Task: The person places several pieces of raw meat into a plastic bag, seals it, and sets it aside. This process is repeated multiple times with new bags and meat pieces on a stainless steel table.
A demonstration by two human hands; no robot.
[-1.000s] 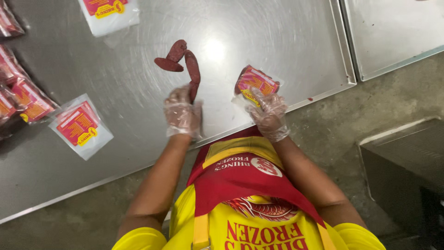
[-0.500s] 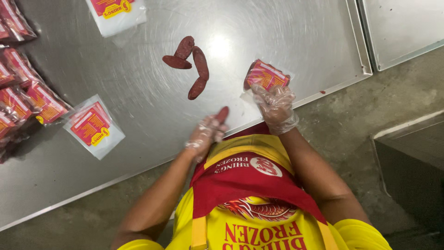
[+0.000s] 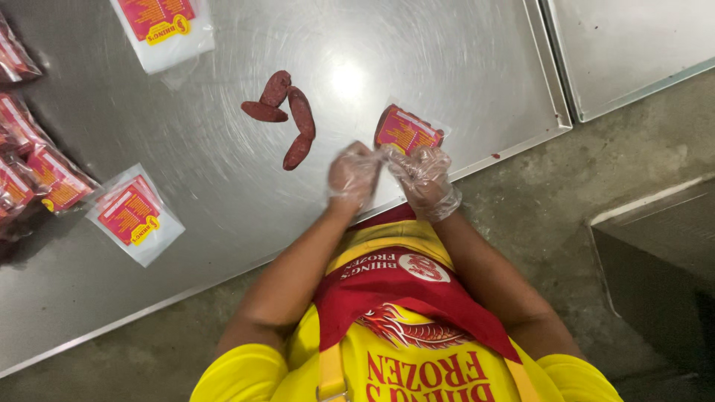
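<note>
The red-labelled clear pouch sits near the front edge of the steel table, at about one o'clock from the two gloved hands, and its near end is gathered up where both hands meet. The right hand lies just under the pouch at six o'clock from it, fingers curled and pinched on the clear plastic edge, so the pouch runs up and away from the fingertips toward twelve. The left hand is at about eight o'clock from the pouch, its fingers bent inward and closed toward the same plastic edge, touching the right hand's fingertips (the motion blur keeps the exact grip from showing, though it seems to have the film between thumb and fingers). Both hands wear thin transparent gloves.

At ten o'clock from the hands lie four dark red sausages in a loose cluster, bare on the metal and apart from the pouch. Farther out at nine o'clock lies a flat labelled pouch, and at eleven o'clock, by the far edge of the view, another one. A heap of filled red packs lines the left border. A second steel surface adjoins at two o'clock, and a concrete floor lies below the table edge
</note>
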